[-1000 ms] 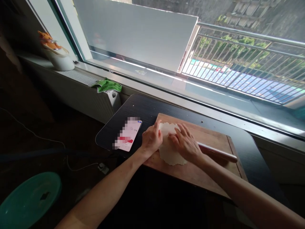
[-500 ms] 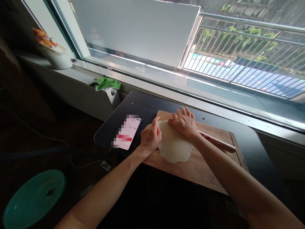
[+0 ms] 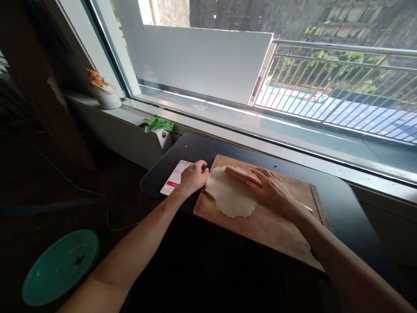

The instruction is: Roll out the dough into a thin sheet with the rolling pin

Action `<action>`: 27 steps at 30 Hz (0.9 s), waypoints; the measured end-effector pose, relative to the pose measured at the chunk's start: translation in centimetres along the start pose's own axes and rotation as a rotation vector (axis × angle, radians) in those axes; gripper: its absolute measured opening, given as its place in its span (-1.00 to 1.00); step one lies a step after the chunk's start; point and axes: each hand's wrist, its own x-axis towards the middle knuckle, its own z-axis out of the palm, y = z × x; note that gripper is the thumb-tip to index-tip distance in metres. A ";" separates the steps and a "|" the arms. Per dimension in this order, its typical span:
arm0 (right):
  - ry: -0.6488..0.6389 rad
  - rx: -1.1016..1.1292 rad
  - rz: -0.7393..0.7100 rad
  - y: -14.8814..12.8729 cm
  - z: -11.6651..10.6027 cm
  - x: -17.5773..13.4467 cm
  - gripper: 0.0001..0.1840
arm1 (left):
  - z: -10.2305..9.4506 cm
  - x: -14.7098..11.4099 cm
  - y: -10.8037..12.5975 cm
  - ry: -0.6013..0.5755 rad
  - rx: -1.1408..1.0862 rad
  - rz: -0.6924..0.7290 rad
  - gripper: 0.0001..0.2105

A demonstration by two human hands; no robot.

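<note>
A thin, pale sheet of dough (image 3: 230, 198) with a ragged edge lies on the wooden board (image 3: 276, 234). Over its upper part rests a wooden rolling pin (image 3: 241, 174), slanting down to the right. My right hand (image 3: 272, 189) lies over the pin and grips it, with the thumb along the near side; the palm covers the pin's middle. Beside the dough's left edge is my left hand (image 3: 193, 177), fingers curled in and thumb close to the index finger. Whether it pinches anything cannot be seen.
A phone (image 3: 172, 180) showing a timer lies on the black table (image 3: 198, 145), partly behind my left hand. A green cloth (image 3: 159, 124) and a white pot (image 3: 107, 96) with an orange figure sit on the radiator below the window. A teal basin (image 3: 58, 269) stands lower left.
My right hand has gone from lying on the dough to gripping the rolling pin, now on the dough. My left hand has shifted left, partly covering the phone. The view has tilted up.
</note>
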 end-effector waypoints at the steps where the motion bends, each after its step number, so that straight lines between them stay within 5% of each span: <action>1: -0.019 -0.037 0.002 1.3 -0.3 -1.4 -0.51 | -0.4 0.3 0.6 0.030 0.004 0.013 -0.74; 6: -0.014 -0.076 0.051 4.2 0.2 -6.0 -0.65 | 0.6 1.9 6.8 0.140 0.055 0.324 -0.74; 9: -0.049 -0.017 0.017 4.0 0.4 -5.8 -0.66 | 3.2 1.5 9.6 0.026 0.160 0.534 -0.62; 13: 0.041 0.029 0.230 4.7 0.7 -5.0 -0.50 | 6.5 -0.3 9.2 -0.134 0.302 0.535 -0.45; 17: 0.147 -0.073 0.462 5.3 1.1 -3.7 -0.43 | 7.5 0.7 8.7 -0.103 0.299 0.541 -0.40; 22: 0.136 -0.104 0.522 5.5 0.3 -1.8 -0.44 | 7.2 4.8 11.0 -0.167 0.250 0.516 -0.39; 27: 0.191 -0.153 0.376 4.1 2.4 -5.2 -0.48 | 7.0 2.2 8.6 -0.211 0.227 0.547 -0.44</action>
